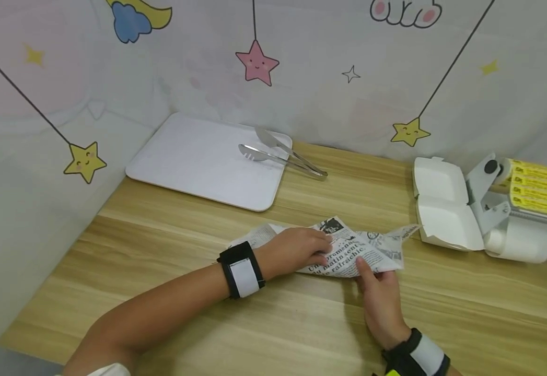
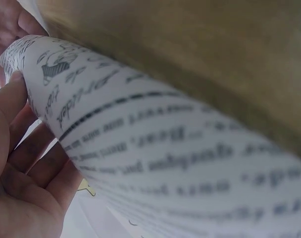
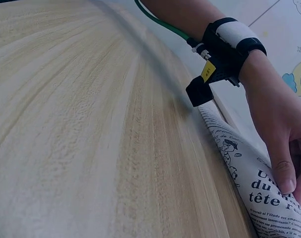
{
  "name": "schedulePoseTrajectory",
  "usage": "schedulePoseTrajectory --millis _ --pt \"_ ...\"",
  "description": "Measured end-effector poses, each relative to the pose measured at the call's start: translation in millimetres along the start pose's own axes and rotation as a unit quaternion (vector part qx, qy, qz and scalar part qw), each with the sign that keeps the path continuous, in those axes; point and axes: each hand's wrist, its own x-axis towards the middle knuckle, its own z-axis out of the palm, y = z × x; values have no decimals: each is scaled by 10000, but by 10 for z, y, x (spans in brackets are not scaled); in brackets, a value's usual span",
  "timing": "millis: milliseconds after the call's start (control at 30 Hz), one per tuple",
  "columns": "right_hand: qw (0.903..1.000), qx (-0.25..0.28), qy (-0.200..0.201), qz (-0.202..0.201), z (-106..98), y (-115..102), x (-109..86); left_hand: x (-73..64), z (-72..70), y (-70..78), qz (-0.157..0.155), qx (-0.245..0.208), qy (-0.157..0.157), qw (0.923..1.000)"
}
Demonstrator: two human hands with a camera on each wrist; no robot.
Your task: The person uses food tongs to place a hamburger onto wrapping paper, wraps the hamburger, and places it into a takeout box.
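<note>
A newsprint-patterned sheet of wrapping paper (image 1: pixel 344 256) lies folded over near the middle of the table, with a pointed, twisted end on the right. Its interior is hidden. My left hand (image 1: pixel 297 250) holds the folded upper layer, with thumb and fingertips on the print. In the right wrist view, that left hand (image 3: pixel 284 124) has its thumb on the large lettering. The right end of the paper is pinched by my right hand (image 1: pixel 381 300), thumb on top and fingers underneath. The left wrist view shows the paper (image 2: pixel 140 134) curving up close, with fingers at its edge.
A white board (image 1: pixel 202 162) lies at the back left, with metal tongs (image 1: pixel 297 159) across its right corner. On the right an open white clamshell box (image 1: pixel 447 203) stands beside a label dispenser (image 1: pixel 494 193) with a yellow label roll (image 1: pixel 532 185). A printed curtain (image 1: pixel 320 94) hangs behind.
</note>
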Motion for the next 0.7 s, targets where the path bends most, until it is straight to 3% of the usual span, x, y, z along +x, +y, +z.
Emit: schedulePoseTrajectory --millis 267,400,500,700 --pt "9996 -139 -200 -133 52 -21 -6 -14 31 -10 -12 42 24 10000" --pt "9956 -674 -244 -602 56 -2 5 -23 28 -10 -20 48 -18 10000" --pt "9849 -1304 -323 -1089 39 2 28 -26 28 -12 -4 97 -45 9999" --pt "9480 -2653 -655 -1629 9 -29 37 -30 28 -17 131 185 11 9997"
